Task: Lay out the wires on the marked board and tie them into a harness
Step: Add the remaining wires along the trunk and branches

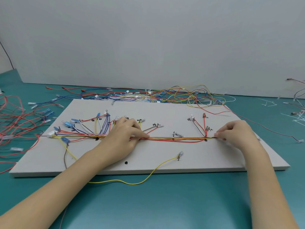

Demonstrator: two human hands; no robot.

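A grey marked board (165, 113) lies flat on the teal table. A bundle of red, yellow and dark wires (178, 139) runs left to right across its middle, with branches fanning up to labelled spots. My left hand (127, 134) lies on the bundle near the board's centre and pinches the wires with thumb and fingers. My right hand (236, 133) pinches the bundle's right end near the board's right side. A loose yellow wire (148, 176) with a terminal trails off the board's front edge. A white connector (51, 134) sits at the bundle's left end.
A tangle of spare wires (173, 95) lies behind the board along the grey wall. More red wires (18, 123) are piled at the left. Cut white ties (297, 118) lie scattered at the right. A thin red wire (272, 129) crosses the table right of the board.
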